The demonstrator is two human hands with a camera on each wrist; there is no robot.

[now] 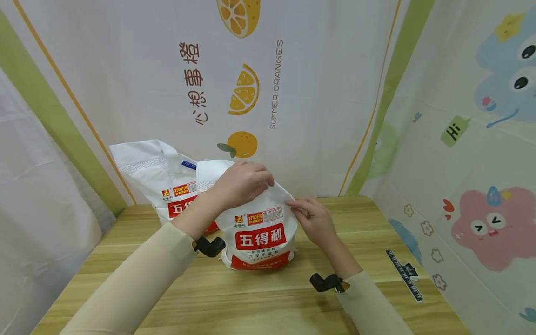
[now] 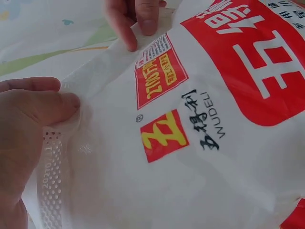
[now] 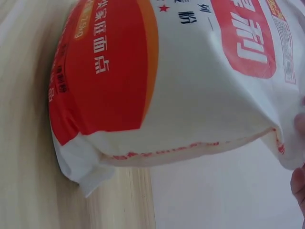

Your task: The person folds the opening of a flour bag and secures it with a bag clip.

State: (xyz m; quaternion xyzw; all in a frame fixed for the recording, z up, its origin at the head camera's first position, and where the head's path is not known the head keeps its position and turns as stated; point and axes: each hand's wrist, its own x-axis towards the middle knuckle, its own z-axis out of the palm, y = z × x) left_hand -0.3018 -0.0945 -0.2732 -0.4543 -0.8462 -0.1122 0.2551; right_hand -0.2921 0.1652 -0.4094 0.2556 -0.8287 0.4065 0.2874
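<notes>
A white flour bag [image 1: 259, 209] with red labels stands upright on the table, its top pulled up. Along the bag's top edge, my left hand [image 1: 244, 184] pinches the fabric between thumb and fingers, beside the perforated band [image 2: 51, 176]. My right hand [image 1: 314, 218] pinches the upper right corner of the same bag. In the right wrist view only a few fingertips [image 3: 299, 183] show at the corner. A second flour bag [image 1: 146, 163] stands behind and to the left, partly hidden by the front bag and my left arm.
The wooden table [image 1: 201, 298] ends at a printed curtain [image 1: 322, 116]. A flat black-and-white notched strip [image 1: 404, 274] lies on the right side. A blue strip [image 1: 188, 165] shows at the rear bag's top. Another printed curtain [image 1: 473, 186] hangs along the right.
</notes>
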